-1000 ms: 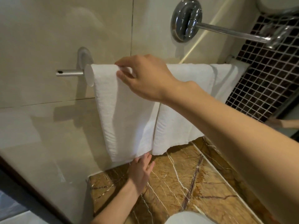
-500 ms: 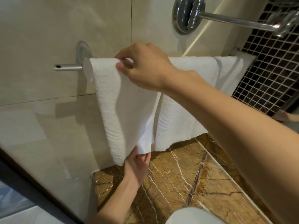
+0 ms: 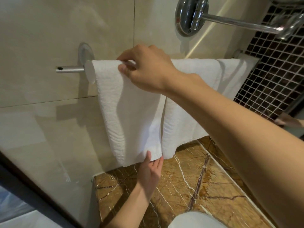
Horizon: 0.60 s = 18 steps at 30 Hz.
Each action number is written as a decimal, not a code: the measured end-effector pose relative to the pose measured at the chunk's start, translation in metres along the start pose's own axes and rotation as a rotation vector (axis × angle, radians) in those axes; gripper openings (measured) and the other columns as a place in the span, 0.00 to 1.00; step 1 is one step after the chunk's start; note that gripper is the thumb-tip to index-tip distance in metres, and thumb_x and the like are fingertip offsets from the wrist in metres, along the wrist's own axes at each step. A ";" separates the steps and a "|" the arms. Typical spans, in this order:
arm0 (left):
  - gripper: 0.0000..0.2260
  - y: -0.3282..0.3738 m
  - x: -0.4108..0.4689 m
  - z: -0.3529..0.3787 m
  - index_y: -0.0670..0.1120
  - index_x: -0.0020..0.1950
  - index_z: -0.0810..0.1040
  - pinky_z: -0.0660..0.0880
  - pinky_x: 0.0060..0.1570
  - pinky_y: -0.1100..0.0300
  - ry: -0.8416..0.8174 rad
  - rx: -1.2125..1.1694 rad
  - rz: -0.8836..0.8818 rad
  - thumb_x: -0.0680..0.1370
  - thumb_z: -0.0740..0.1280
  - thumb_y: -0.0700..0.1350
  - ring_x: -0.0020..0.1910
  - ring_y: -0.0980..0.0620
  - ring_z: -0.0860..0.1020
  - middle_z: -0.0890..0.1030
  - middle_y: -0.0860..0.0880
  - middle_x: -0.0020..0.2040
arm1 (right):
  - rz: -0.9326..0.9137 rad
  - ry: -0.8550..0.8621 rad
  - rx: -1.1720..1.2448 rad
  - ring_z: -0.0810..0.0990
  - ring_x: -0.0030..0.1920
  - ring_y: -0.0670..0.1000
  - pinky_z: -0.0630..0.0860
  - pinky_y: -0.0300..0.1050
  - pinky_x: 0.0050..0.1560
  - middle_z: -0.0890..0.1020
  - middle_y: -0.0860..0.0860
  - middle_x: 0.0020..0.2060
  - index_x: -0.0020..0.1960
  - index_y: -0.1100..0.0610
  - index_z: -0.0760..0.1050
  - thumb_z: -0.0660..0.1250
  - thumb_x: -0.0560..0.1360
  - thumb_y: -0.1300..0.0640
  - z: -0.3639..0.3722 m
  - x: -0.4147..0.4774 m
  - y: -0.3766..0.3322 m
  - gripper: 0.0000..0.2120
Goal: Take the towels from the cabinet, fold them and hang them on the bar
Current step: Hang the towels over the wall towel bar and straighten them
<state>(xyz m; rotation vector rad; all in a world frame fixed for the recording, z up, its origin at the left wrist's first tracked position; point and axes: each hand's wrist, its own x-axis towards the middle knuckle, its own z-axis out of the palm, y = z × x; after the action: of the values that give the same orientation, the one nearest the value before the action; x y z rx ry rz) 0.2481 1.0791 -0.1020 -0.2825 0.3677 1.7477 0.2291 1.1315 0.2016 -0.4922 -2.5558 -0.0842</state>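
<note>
- The right hand point(image 3: 146, 69) is up at the bar, thumb and fingertips closed in a pinch on the top fold of the left towel point(image 3: 128, 112). This most likely pins the cloth so it cannot slide round the rail.
- The left hand point(image 3: 151, 175) reaches up from below to the bottom hem. Its thumb lies on the front of the cloth and its nearly straight fingers sit under and behind it, in a light pinch. It seems placed to tug the hanging layers level.
- That towel is folded into a narrow strip and draped over the bar point(image 3: 69, 69), so front and back balance each other.
- A second towel point(image 3: 189, 112) hangs just beside it on the same rail, their edges almost touching. This suggests the work is at the final straightening.
- The bar's bare end sticks out to the left of the cloth, and it is fixed to the beige tiled wall point(image 3: 49, 30).
- Above hangs a chrome fitting point(image 3: 191, 15) with a long arm, dark mosaic tiling point(image 3: 271, 71) is to the right, and brown veined marble point(image 3: 197, 186) lies below.
</note>
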 end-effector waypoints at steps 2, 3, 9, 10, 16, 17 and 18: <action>0.26 -0.005 -0.001 0.002 0.42 0.72 0.65 0.73 0.58 0.54 0.015 0.053 0.014 0.75 0.66 0.47 0.68 0.42 0.68 0.71 0.39 0.68 | -0.001 0.000 0.000 0.78 0.52 0.56 0.66 0.43 0.41 0.83 0.49 0.48 0.55 0.48 0.79 0.60 0.76 0.47 0.000 0.000 -0.001 0.13; 0.25 -0.007 -0.002 0.001 0.42 0.71 0.66 0.71 0.59 0.53 0.022 0.090 0.024 0.75 0.66 0.47 0.64 0.43 0.72 0.73 0.40 0.66 | 0.002 0.000 -0.002 0.78 0.52 0.56 0.66 0.43 0.41 0.83 0.49 0.48 0.55 0.49 0.79 0.60 0.76 0.47 0.000 0.000 -0.001 0.13; 0.25 -0.009 -0.017 -0.013 0.41 0.68 0.66 0.61 0.72 0.44 0.000 0.005 0.000 0.73 0.67 0.41 0.69 0.42 0.67 0.72 0.41 0.69 | 0.013 -0.021 0.013 0.78 0.51 0.56 0.69 0.45 0.42 0.83 0.49 0.47 0.54 0.50 0.79 0.60 0.76 0.47 -0.001 0.001 -0.001 0.14; 0.24 -0.008 -0.021 -0.014 0.41 0.68 0.66 0.63 0.70 0.41 -0.010 -0.011 0.015 0.74 0.67 0.39 0.67 0.42 0.70 0.67 0.44 0.71 | 0.014 -0.020 0.014 0.78 0.51 0.56 0.69 0.45 0.42 0.83 0.49 0.47 0.54 0.50 0.79 0.59 0.76 0.47 -0.001 0.001 -0.001 0.14; 0.13 -0.006 -0.032 -0.015 0.31 0.54 0.76 0.81 0.42 0.55 0.094 0.147 0.114 0.70 0.69 0.31 0.48 0.40 0.83 0.81 0.34 0.54 | 0.033 -0.026 0.023 0.78 0.49 0.57 0.70 0.45 0.43 0.83 0.50 0.46 0.54 0.50 0.79 0.59 0.75 0.48 -0.001 0.001 -0.001 0.14; 0.12 -0.007 -0.031 -0.016 0.30 0.51 0.77 0.82 0.39 0.58 0.111 0.178 0.136 0.69 0.70 0.31 0.44 0.44 0.84 0.82 0.35 0.50 | 0.032 -0.027 0.020 0.78 0.49 0.57 0.70 0.45 0.43 0.83 0.50 0.45 0.53 0.50 0.80 0.59 0.75 0.48 -0.001 0.001 -0.002 0.14; 0.09 -0.010 -0.031 -0.016 0.31 0.47 0.78 0.81 0.34 0.62 0.114 0.221 0.150 0.69 0.70 0.31 0.39 0.48 0.84 0.83 0.38 0.44 | 0.032 -0.028 0.018 0.78 0.49 0.57 0.70 0.46 0.43 0.83 0.51 0.45 0.53 0.51 0.80 0.59 0.75 0.48 -0.001 0.001 -0.002 0.14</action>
<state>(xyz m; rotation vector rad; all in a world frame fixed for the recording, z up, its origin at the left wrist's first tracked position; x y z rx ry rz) 0.2636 1.0471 -0.1058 -0.1992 0.6742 1.8234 0.2284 1.1299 0.2027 -0.5304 -2.5730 -0.0437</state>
